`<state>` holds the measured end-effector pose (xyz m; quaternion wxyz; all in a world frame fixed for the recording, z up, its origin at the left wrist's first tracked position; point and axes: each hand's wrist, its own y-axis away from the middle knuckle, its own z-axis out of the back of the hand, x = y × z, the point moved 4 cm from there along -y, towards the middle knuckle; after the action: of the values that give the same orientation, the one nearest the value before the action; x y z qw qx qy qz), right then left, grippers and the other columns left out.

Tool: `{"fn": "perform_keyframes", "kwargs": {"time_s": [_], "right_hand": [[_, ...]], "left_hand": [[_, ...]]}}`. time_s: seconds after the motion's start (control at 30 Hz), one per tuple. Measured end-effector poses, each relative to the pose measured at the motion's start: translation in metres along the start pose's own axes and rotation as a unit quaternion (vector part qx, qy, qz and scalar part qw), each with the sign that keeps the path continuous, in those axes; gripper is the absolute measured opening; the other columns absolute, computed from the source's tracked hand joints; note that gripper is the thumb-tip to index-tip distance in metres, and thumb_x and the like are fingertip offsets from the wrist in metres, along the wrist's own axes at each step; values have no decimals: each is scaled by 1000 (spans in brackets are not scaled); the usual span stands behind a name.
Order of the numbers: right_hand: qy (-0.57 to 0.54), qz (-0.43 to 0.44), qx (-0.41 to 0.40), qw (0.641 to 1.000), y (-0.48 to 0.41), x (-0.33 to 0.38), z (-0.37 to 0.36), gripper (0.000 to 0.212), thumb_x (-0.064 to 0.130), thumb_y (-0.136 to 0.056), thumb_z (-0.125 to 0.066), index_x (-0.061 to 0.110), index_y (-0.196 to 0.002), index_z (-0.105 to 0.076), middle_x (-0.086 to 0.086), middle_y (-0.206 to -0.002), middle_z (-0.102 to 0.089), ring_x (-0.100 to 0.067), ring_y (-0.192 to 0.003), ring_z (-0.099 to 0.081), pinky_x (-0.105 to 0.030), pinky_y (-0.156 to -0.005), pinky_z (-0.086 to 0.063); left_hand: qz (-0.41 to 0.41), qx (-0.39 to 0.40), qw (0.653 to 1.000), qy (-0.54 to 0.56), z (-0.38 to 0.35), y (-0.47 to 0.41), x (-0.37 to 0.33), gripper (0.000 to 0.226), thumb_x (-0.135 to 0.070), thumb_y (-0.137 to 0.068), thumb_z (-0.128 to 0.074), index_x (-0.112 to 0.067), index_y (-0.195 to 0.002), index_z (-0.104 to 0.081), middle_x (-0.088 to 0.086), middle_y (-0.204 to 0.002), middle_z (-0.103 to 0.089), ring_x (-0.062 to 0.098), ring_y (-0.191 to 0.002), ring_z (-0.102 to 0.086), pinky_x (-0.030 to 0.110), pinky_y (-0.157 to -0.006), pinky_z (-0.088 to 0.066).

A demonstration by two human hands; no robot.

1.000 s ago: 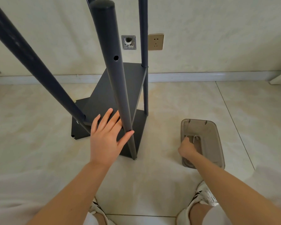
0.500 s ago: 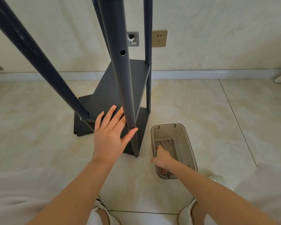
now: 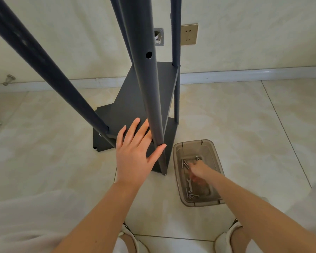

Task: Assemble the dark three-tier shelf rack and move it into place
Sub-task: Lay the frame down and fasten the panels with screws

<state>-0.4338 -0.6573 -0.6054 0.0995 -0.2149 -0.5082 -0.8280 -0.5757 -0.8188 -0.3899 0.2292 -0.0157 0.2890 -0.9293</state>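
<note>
Rack [image 3: 131, 106], dark grey, metal, with round poles and flat rectangular shelves, standing on beige glossy floor tiles [image 3: 244, 125] close to a cream wall; two shelves visible, the lower shelf [image 3: 98, 145] just above the tiles. Left hand [image 3: 133, 156]: palm down on the near edge of the upper visible shelf, fingers straight and spread, thumb touching the nearest pole [image 3: 151, 99]. Right hand [image 3: 199, 170]: reaching down into a translucent brown rectangular plastic box [image 3: 193, 143] on the tiles just right of the rack; hand blurred, so whether the fingers grip anything cannot be told. Box contents: silver bolts [image 3: 184, 164], small washers [image 3: 197, 157], one flat silver wrench [image 3: 189, 185]. Wall fittings behind the rack: gold-coloured socket plate [image 3: 189, 34], square metal bracket [image 3: 159, 37]. White shoe [image 3: 128, 236] at the lower edge.
</note>
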Motion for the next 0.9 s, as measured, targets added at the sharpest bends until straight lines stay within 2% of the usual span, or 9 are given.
{"fn": "perform_keyframes", "kwargs": {"time_s": [0.07,0.17,0.2,0.27,0.33,0.5,0.73,0.9], "right_hand": [[53,26,0,998,-10,-6,-2,28,24,-105,-42,10,-127,-51,-9,-106,-64,-23,-90,-63,-37,-82,-57],[89,58,7,994,-21,-8,-10,42,12,-101,-48,18,-142,-42,-11,-121,-60,-20,-88,-62,-30,-67,-52],[99,73,4,992,-24,-8,-12,49,11,-100,-51,20,-146,-38,-12,-128,-59,-22,-94,-63,-32,-71,-54],[127,98,-10,987,-28,-7,-13,56,9,-98,-54,19,-149,-34,-13,-138,-55,-28,-113,-61,-40,-93,-53],[152,113,-17,982,-33,-3,-14,51,11,-97,-54,18,-146,-39,-14,-134,-57,-29,-114,-61,-43,-98,-51],[183,130,-28,974,-37,4,-18,37,14,-98,-51,22,-134,-47,-8,-116,-63,-24,-98,-63,-41,-88,-55],[206,104,-59,971,-37,1,-33,41,5,-96,-48,13,-135,-38,-14,-119,-61,-30,-106,-61,-42,-88,-52],[271,103,-56,955,-33,-6,-36,31,14,-98,-51,15,-129,-51,-9,-112,-64,-27,-99,-63,-38,-80,-53]], "left_hand": [[5,10,1000,6,0,0,-1,51,-53,-95,-53,-16,-125,-70,4,-130,-68,30,-132,-56,55,-113,-38],[10,14,1000,17,1,0,-1,52,-53,-95,-53,-16,-126,-70,4,-130,-68,30,-131,-56,56,-113,-38],[9,15,1000,23,2,1,-1,51,-53,-95,-54,-15,-125,-70,4,-131,-68,30,-131,-56,56,-112,-38],[6,14,999,31,2,0,-1,49,-51,-94,-56,-14,-124,-70,5,-132,-67,31,-131,-56,58,-111,-39],[9,14,999,32,2,0,-1,47,-49,-94,-58,-14,-123,-71,5,-132,-66,31,-130,-57,58,-110,-39],[8,11,999,41,0,2,0,46,-47,-94,-60,-14,-124,-70,4,-135,-65,31,-132,-55,59,-111,-39],[5,10,999,47,0,3,1,48,-52,-99,-52,-15,-125,-69,3,-135,-64,30,-134,-54,57,-112,-38],[5,8,999,46,0,3,1,48,-52,-99,-52,-14,-123,-70,4,-135,-64,30,-133,-54,57,-112,-38]]}}
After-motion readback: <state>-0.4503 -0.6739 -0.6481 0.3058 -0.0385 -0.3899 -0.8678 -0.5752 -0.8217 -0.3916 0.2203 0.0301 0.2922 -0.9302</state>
